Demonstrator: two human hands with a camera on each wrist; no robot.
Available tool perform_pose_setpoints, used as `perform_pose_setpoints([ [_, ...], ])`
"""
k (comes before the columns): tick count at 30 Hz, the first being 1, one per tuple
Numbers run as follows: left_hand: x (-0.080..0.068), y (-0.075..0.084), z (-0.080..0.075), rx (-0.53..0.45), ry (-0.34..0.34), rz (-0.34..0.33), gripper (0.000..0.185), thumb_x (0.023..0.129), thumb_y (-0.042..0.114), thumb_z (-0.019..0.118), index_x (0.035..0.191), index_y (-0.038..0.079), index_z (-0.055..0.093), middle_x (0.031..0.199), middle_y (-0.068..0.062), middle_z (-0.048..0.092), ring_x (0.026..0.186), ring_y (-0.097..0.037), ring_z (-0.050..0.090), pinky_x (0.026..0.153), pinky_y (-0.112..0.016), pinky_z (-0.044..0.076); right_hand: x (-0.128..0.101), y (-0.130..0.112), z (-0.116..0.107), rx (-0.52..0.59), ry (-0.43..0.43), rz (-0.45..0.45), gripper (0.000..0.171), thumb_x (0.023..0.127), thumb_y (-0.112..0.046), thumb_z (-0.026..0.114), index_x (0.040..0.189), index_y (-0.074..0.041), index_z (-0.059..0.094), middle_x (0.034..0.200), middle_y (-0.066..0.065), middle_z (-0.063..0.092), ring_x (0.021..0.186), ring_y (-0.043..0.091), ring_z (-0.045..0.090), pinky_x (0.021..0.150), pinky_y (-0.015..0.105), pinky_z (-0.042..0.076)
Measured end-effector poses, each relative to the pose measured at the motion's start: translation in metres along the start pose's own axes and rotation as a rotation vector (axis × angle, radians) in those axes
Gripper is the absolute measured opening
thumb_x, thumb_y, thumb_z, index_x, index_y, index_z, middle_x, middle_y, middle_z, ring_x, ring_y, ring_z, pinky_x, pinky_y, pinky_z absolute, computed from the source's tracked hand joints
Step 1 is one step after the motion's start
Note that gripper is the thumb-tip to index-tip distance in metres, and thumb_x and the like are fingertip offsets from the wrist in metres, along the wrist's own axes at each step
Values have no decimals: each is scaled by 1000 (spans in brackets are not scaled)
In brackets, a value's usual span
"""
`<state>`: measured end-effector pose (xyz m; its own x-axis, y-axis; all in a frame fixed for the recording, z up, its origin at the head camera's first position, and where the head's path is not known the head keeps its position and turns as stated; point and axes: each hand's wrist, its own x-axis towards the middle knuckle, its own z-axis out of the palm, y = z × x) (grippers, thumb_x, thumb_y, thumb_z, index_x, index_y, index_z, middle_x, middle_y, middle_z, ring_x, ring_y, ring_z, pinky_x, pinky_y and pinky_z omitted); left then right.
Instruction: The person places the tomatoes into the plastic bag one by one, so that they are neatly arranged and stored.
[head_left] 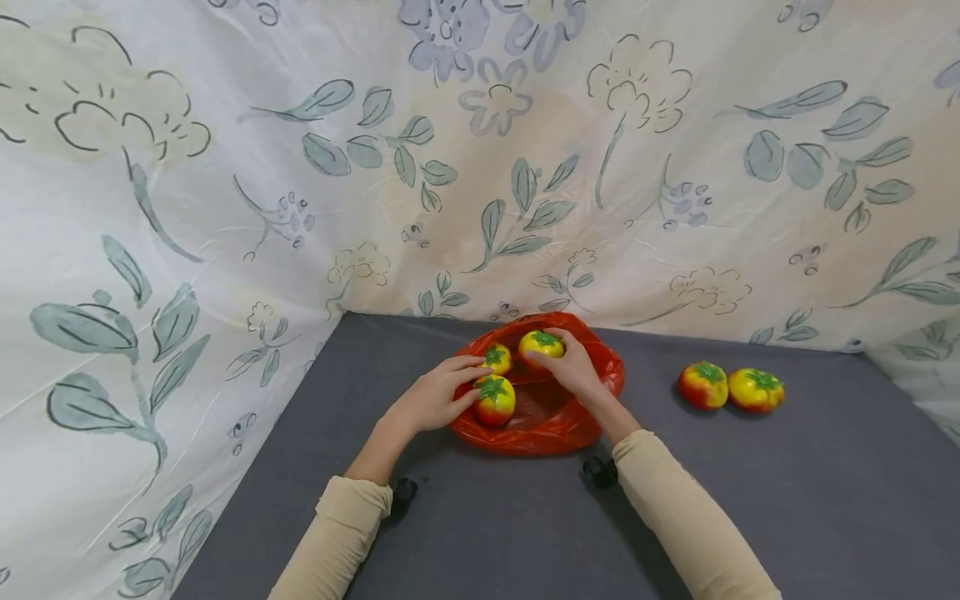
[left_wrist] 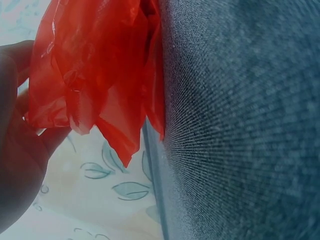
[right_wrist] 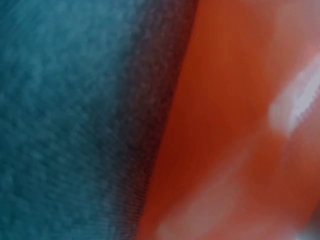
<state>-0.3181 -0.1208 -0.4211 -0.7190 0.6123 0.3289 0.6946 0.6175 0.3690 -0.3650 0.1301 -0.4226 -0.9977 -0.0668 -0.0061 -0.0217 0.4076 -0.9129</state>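
A crumpled red plastic bag [head_left: 542, 417] lies open on the dark grey cloth-covered table [head_left: 787, 500], close to the flowered sheet [head_left: 225, 167] hung behind it, and everything sits around that bag. The person's left hand [head_left: 435, 400] reaches in from the bag's left edge, its fingers stretched out and touching a red-and-yellow toy tomato with a green leafy top [head_left: 494, 399] that rests at the bag's near left rim; the wrist view shows the palm against bunched red plastic, though whether the fingers pinch the film I cannot tell. The right hand [head_left: 573, 367] lies over the bag's far side with its fingers curled round a yellower toy tomato [head_left: 542, 344], gripping it from the right. A third small tomato [head_left: 497, 358] sits inside the bag, between the other two and just beside the left fingertips. Well to the right of the bag, two more tomatoes [head_left: 731, 387] lie touching each other on the bare cloth. Both forearms wear beige sleeves [head_left: 675, 517].
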Motion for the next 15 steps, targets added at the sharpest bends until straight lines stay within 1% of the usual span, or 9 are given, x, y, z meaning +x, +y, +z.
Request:
perform_pose_setpoints([
  [4, 0, 0, -1, 1, 2, 5, 38, 92, 17, 63, 129, 8, 60, 138, -10, 49, 129, -25, 42, 105, -41, 35, 4, 1, 4, -45, 15, 13, 68, 87, -33, 71, 142, -10, 38, 133, 15, 45, 113, 31, 45, 98, 45, 42],
  [9, 0, 1, -1, 7, -8, -7, 38, 93, 17, 63, 130, 8, 60, 138, -9, 49, 129, -24, 42, 105, -41, 36, 8, 5, 9, -80, 31, 18, 67, 87, -33, 70, 141, -9, 38, 133, 16, 45, 113, 32, 46, 97, 46, 43],
  [15, 0, 1, 0, 10, -13, -10, 39, 92, 18, 64, 130, 9, 60, 138, -8, 49, 129, -24, 42, 105, -41, 35, 13, 9, 13, -112, 49, 5, 66, 86, -31, 71, 139, -8, 40, 131, 17, 47, 111, 32, 48, 96, 45, 44],
])
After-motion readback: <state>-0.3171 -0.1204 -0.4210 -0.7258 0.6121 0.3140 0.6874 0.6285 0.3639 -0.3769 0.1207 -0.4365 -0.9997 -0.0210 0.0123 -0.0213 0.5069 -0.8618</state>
